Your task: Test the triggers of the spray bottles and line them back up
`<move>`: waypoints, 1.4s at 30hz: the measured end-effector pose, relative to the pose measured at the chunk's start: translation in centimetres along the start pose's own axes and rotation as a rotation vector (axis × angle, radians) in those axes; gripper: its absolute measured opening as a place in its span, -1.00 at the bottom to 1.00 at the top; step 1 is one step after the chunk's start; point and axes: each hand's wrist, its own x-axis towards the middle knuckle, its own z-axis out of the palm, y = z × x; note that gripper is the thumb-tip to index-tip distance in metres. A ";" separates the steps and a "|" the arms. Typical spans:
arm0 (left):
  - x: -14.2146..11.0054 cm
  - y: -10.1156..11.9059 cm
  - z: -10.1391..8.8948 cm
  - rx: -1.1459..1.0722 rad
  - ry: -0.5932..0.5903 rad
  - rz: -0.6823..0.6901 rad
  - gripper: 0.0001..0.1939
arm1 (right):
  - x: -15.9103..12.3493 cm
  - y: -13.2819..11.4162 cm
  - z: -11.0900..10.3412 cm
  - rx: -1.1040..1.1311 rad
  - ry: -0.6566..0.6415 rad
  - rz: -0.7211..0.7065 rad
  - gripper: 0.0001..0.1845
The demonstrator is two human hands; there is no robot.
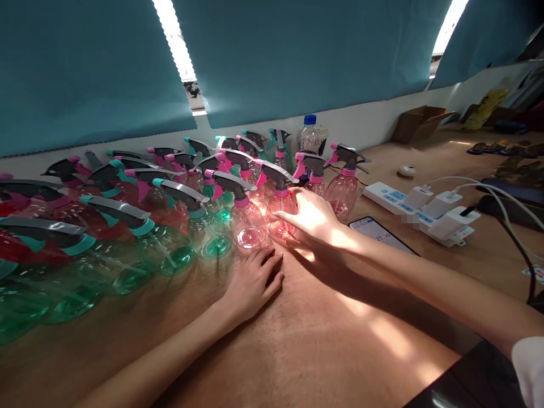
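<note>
My right hand (312,214) is closed around the body of a clear pink spray bottle (281,218) with a grey and pink trigger head. The bottle stands upright on the table; my fingers behind it are partly hidden. My left hand (256,279) rests on the tabletop, fingers stretched out and holding nothing. Just beyond its fingertips stands another pink spray bottle (249,226). A green spray bottle (210,235) is to the left of that one. One more pink spray bottle (342,192) stands to the right, past my right hand.
Rows of green and red spray bottles (165,246) fill the left side. On the right lie a phone (382,235) and a white power strip (399,204) with plugged-in chargers and cables. Behind are a blue-capped bottle (309,136), a cardboard box (419,126) and blue blinds (314,56).
</note>
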 end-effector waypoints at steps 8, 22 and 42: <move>0.2 0.0 0.0 -0.007 0.001 0.004 -0.63 | -0.8 0.5 -1.4 0.042 0.012 0.028 -0.36; 1.1 0.1 0.4 -0.005 0.008 0.025 -0.67 | 0.1 6.4 -3.2 0.060 0.110 0.209 -0.43; 1.2 0.1 0.7 -0.029 0.008 0.043 -0.70 | 0.4 6.2 -1.9 -0.199 0.047 0.331 -0.14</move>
